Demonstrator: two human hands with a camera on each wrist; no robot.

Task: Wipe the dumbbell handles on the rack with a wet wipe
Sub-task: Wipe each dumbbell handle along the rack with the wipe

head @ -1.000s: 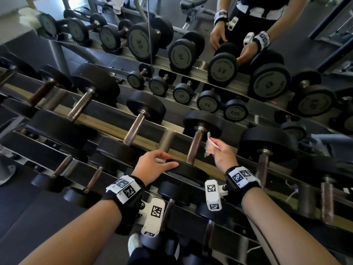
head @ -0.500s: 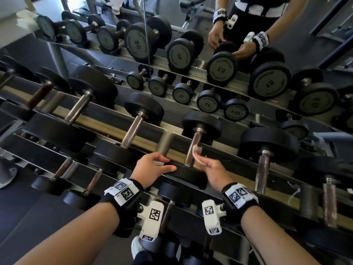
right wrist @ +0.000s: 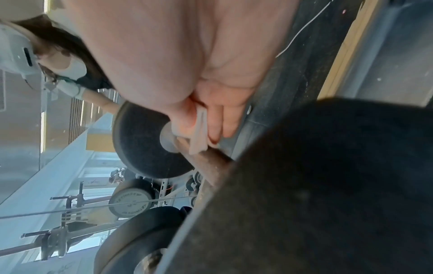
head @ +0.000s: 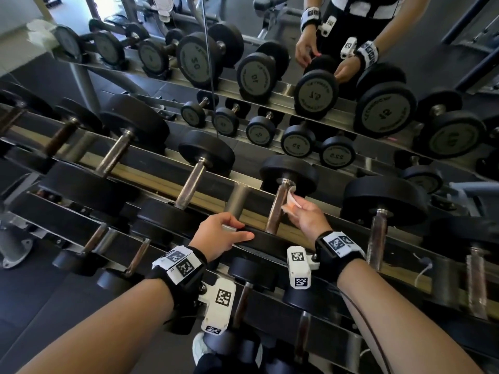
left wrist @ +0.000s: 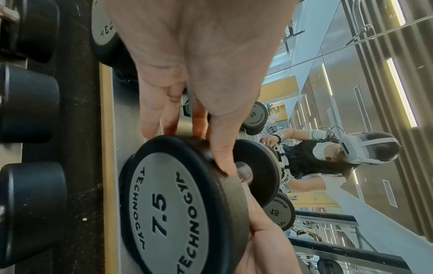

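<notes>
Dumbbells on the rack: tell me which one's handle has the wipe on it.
The 7.5 dumbbell, steadied by the left hand; only its handle touches the right hand's wet wipe.

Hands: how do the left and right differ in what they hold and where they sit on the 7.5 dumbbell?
The left hand rests on the near head of the dumbbell, fingers curled over its rim; the right hand pinches the wet wipe against the handle, up by the far head. The left holds no wipe. Both touch the same dumbbell.

The dumbbell handle (head: 276, 206) looks like dull, tarnished metal, perhaps knurled. Its weight heads (head: 288, 172) are matt black rubber with grey faceplates. The wet wipe (head: 293, 202) is thin, soft white cloth.
</notes>
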